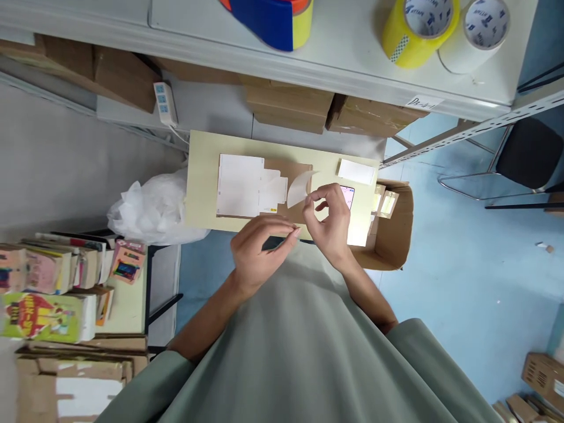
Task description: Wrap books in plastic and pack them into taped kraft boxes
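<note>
My right hand [330,220] pinches a thin, curled white paper piece [298,189] between thumb and forefinger. It looks like a label, though its kind is not certain. My left hand [263,249] is beside it, thumb and fingertips pressed together; whatever may be between them is too small to make out. Beyond both hands, a flat white sheet with stepped, tab-like ends [240,185] lies on a brown cardboard piece [299,170]. A small yellow mark shows near its lower edge. Partly behind my right hand is a phone [348,195] with a lit screen.
The pale table [202,176] also bears a white paper strip [356,171]. An open carton [403,235] with small packets stands at its right. White plastic bags [150,208] crowd its left. Overhead, a shelf [343,53] holds tape rolls [418,29]. Stacked books [48,270] are at left.
</note>
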`<act>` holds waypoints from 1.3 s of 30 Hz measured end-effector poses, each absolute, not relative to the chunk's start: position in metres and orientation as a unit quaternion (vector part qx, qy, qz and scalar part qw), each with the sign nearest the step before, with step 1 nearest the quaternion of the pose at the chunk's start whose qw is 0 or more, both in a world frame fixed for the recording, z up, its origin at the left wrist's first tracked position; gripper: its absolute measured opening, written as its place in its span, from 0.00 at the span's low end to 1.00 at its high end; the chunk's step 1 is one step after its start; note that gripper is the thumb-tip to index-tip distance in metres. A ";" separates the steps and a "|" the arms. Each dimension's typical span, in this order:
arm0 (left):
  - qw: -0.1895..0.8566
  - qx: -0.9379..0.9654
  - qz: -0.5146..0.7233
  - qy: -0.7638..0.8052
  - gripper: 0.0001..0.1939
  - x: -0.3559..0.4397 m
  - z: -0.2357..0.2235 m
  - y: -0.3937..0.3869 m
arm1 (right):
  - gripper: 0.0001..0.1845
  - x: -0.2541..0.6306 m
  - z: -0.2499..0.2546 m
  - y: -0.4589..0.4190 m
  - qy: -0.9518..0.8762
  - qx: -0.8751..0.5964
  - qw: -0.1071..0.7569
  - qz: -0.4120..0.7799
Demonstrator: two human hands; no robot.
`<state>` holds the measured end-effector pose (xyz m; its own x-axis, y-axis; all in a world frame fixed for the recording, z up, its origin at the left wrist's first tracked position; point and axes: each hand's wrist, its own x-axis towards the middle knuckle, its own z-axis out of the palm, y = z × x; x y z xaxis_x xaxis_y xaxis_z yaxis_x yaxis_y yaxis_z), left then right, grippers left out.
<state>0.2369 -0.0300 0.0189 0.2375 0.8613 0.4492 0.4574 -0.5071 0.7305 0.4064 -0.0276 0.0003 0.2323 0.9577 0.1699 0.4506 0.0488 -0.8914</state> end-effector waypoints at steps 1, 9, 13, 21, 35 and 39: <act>0.222 0.751 0.430 0.451 0.08 0.237 0.018 -0.027 | 0.03 0.407 0.002 -0.029 -0.556 -0.630 0.465 0.278; 0.151 0.782 0.373 0.475 0.08 0.233 -0.004 -0.015 | 0.05 0.407 0.017 -0.040 -0.527 -0.615 0.479 0.338; 0.173 0.782 0.352 0.484 0.04 0.228 -0.009 -0.017 | 0.05 0.406 0.018 -0.045 -0.516 -0.613 0.475 0.363; 0.236 0.689 0.349 0.590 0.05 0.220 0.004 -0.014 | 0.08 0.405 0.011 -0.052 -0.517 -0.601 0.476 0.380; 0.450 0.493 0.389 0.635 0.16 0.164 -0.020 0.007 | 0.20 0.413 -0.039 -0.054 -0.424 -0.682 0.436 0.406; 0.469 0.478 0.391 0.631 0.17 0.156 -0.023 0.012 | 0.23 0.404 -0.046 -0.050 -0.419 -0.682 0.413 0.435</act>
<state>0.1563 0.0124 -0.0230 -0.1023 0.9707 -0.2173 0.2364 0.2360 0.9426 0.4037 -0.0498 -0.0463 0.2698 0.9305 -0.2477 0.2123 -0.3083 -0.9273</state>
